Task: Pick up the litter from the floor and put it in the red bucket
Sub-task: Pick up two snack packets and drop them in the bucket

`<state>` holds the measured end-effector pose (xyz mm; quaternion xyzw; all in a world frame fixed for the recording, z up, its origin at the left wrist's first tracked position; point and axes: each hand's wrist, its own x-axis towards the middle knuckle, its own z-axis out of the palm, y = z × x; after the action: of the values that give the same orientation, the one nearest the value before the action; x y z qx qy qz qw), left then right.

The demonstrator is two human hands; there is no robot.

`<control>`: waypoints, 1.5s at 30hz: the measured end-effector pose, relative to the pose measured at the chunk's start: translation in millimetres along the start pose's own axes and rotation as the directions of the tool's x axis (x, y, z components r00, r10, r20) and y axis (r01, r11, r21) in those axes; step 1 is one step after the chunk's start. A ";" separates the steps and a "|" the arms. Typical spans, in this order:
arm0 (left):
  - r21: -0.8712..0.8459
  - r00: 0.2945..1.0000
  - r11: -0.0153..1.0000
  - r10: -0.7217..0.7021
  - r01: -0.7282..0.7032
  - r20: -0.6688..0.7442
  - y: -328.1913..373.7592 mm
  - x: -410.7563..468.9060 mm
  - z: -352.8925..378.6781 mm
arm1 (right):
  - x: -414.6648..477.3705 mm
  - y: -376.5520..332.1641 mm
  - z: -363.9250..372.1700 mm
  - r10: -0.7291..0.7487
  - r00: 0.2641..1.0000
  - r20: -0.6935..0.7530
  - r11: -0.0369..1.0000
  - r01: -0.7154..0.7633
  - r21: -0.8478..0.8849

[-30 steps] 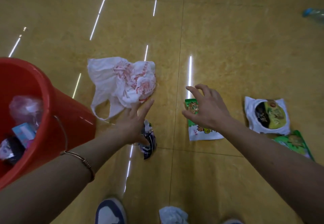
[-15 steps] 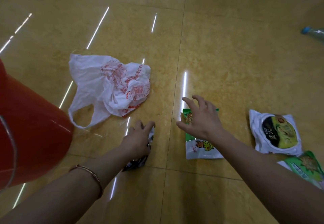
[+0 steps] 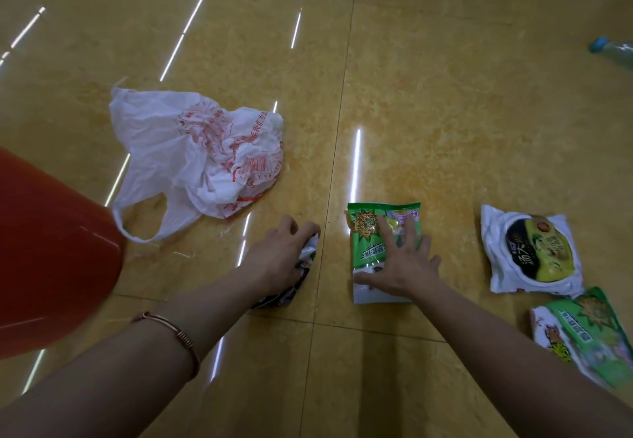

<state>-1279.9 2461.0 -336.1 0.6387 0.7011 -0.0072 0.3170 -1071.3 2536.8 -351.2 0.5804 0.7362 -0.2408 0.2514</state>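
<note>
Litter (image 3: 380, 239) under both hands (image 3: 399, 266).

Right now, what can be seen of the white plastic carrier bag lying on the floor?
The white plastic bag is thin, crinkled film printed with red lettering and a red barcode-like block. It lies crumpled and mostly flat on the glossy yellow floor, one handle loop trailing towards the red bucket at the left. No hand touches it; the left hand is nearer the camera, on a dark wrapper.
</note>
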 end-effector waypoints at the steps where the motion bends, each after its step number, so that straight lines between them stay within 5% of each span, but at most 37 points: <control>1: 0.002 1.000 1.000 -0.005 0.005 0.001 -0.6 0.1 -0.2 | 0.4 -2.3 2.3 0.009 1.000 0.012 1.000 -0.009 0.011; 23: -0.051 0.999 0.998 -0.038 0.036 -0.032 5.7 -35.7 -54.9 | -35.9 -26.8 -28.6 -0.140 0.978 -0.154 0.983 0.156 0.093; 33: -0.050 0.998 0.997 -0.065 0.064 -0.025 84.9 -128.4 -228.1 | -184.1 -39.0 -196.2 -0.170 0.961 -0.217 0.949 0.219 0.225; 45: -0.108 0.989 0.994 -0.022 0.006 -0.143 227.4 -266.2 -485.9 | -387.7 -40.5 -469.5 -0.218 0.900 -0.378 0.941 0.296 0.161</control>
<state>-1291.3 2467.3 262.7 0.6146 0.7260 0.0746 0.2993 -1075.8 2547.4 258.9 0.5350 0.8094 -0.2416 0.0163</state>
